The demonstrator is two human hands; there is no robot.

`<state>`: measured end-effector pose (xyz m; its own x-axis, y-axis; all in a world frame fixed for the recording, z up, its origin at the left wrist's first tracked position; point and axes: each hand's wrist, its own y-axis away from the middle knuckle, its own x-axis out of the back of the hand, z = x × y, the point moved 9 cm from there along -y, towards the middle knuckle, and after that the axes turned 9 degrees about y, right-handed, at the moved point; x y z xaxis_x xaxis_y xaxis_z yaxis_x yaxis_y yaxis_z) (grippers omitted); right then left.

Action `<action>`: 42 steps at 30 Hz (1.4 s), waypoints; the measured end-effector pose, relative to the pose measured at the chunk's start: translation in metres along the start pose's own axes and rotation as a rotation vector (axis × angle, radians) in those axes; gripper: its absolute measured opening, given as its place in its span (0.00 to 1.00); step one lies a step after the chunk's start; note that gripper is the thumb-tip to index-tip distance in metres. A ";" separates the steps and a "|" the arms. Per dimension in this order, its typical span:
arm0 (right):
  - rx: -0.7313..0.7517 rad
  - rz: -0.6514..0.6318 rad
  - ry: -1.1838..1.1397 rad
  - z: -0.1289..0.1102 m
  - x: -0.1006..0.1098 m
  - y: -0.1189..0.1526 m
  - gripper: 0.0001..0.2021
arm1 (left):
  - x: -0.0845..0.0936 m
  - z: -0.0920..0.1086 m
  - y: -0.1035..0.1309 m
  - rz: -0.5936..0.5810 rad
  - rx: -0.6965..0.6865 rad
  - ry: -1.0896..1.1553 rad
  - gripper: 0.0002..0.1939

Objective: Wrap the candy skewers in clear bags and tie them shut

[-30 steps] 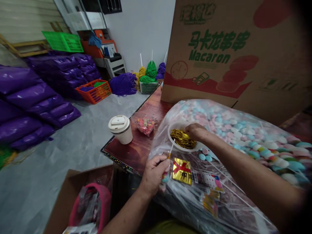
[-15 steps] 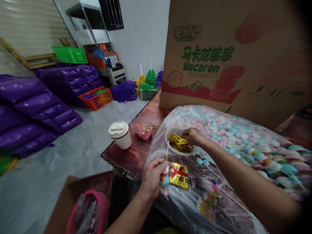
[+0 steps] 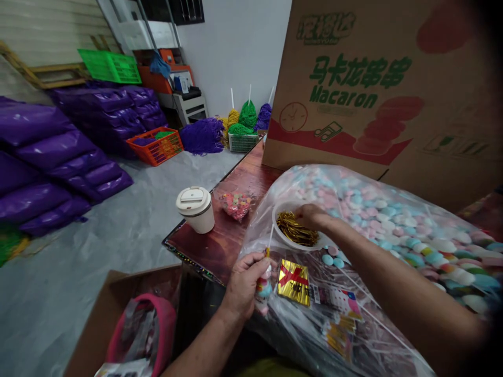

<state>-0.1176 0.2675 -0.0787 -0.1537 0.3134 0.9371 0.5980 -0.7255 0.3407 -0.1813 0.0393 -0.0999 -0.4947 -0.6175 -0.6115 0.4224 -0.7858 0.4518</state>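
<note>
My left hand [image 3: 245,285] is closed around a clear-wrapped stick of pastel candies [image 3: 264,285]. A gold tie [image 3: 268,252] circles its neck, and a white stick rises above it. My right hand [image 3: 310,215] reaches over a white bowl [image 3: 277,238], its curled fingers pinching among gold twist ties [image 3: 293,229]; its fingertips are partly hidden. A flat gold pack of twist ties [image 3: 293,283] lies right of my left hand. Beneath my right forearm, a few loose blue and pink candies [image 3: 333,256] sit beside the bowl.
A large clear bag of pastel candies [image 3: 377,214] covers the table's right side, before a tall cardboard box [image 3: 346,120]. A lidded cup [image 3: 196,209] and a small candy bag [image 3: 237,204] stand left. Below is an open carton [image 3: 92,314] holding a pink-rimmed container [image 3: 167,319].
My right hand stays at the bowl, its fingers slightly deeper among the gold ties. My left hand keeps its hold on the wrapped candy stick. The camera view has shifted slightly.
</note>
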 end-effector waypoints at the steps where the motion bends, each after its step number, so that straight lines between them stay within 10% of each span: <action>1: -0.011 -0.032 -0.013 0.004 0.001 0.002 0.14 | -0.001 0.000 0.000 -0.001 -0.001 0.001 0.13; 10: -0.052 0.066 -0.228 0.013 0.027 0.053 0.08 | -0.026 -0.004 0.002 -0.077 -0.005 -0.061 0.13; 20: 0.373 0.320 -0.924 -0.028 0.007 0.211 0.21 | -0.076 -0.033 0.022 -0.162 0.018 -0.207 0.10; 27: 0.256 0.329 -1.000 -0.003 -0.027 0.223 0.30 | -0.102 -0.072 0.046 -0.418 0.126 -0.384 0.08; 42: 0.005 0.551 -0.732 0.015 -0.032 0.241 0.34 | -0.098 -0.083 0.047 -0.467 0.078 -0.334 0.15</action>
<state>0.0434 0.0923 -0.0275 0.6905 0.2350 0.6841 0.4423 -0.8855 -0.1424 -0.0502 0.0661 -0.0722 -0.8335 -0.1723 -0.5250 0.0510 -0.9701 0.2374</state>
